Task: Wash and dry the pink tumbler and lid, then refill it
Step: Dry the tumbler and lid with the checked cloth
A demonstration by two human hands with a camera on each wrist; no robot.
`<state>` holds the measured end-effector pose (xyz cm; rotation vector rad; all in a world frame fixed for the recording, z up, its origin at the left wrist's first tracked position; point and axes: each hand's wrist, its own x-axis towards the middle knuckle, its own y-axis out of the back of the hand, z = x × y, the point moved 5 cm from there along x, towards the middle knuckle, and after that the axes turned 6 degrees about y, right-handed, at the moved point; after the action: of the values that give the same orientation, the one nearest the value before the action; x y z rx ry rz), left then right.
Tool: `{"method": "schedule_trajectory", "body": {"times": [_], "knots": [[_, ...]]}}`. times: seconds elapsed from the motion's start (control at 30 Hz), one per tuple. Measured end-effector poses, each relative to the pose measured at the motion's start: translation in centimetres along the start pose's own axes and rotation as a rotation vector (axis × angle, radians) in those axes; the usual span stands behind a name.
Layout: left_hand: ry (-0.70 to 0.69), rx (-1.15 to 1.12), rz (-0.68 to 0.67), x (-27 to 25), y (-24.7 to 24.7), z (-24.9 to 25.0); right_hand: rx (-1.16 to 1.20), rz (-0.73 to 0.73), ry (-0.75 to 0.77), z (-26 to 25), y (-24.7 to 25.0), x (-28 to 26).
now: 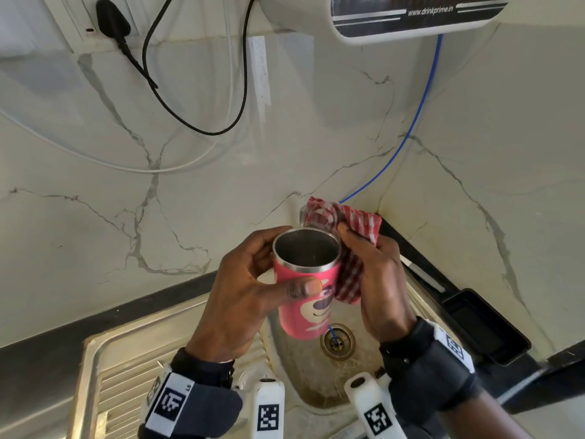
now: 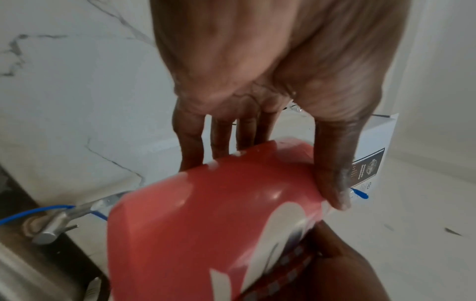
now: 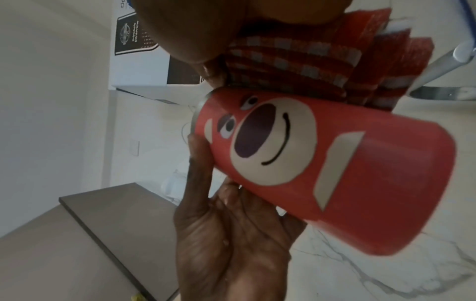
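Gripping the pink steel-lined tumbler with a cartoon bear face (image 1: 305, 299) around its upper body, the left hand (image 1: 243, 299) holds it tilted, open mouth up, above the stainless steel sink (image 1: 133, 353) (just over the round drain (image 1: 337, 342)). The right hand (image 1: 376, 280) clutches a red-and-white checked cloth (image 1: 351, 248), pressing it against the tumbler's right side.
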<state>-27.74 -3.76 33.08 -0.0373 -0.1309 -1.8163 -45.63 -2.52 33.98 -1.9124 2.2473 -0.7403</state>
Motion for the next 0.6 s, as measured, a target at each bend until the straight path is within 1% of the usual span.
{"method": "schedule_trajectory", "body": {"times": [0.1,0.2,0.27,0.4,0.47,0.53,0.6], "knots": [[-0.035,-0.003,0.033,0.2,0.4,0.5,-0.030,0.031,-0.052,1.3,0.6,-0.7],[-0.048,-0.103,0.086,0.6,1.4,1.0,-0.143,-0.032,-0.112,3.0,1.2,-2.4],[-0.050,-0.131,0.118,0.8,1.7,0.7,-0.172,-0.063,-0.085,2.9,1.2,-3.0],[-0.067,-0.073,0.171,0.2,1.0,-0.1,-0.168,-0.072,0.040,0.8,-0.2,-2.2],[-0.090,-0.102,0.181,0.0,0.7,0.1,-0.174,-0.065,0.049,0.9,-0.4,-1.5],[-0.126,-0.139,0.193,0.1,0.7,0.6,-0.190,-0.038,0.003,1.9,-0.1,-1.2],[-0.153,-0.228,0.222,0.3,1.1,0.7,-0.161,0.002,-0.091,3.4,0.4,-1.5]]}}
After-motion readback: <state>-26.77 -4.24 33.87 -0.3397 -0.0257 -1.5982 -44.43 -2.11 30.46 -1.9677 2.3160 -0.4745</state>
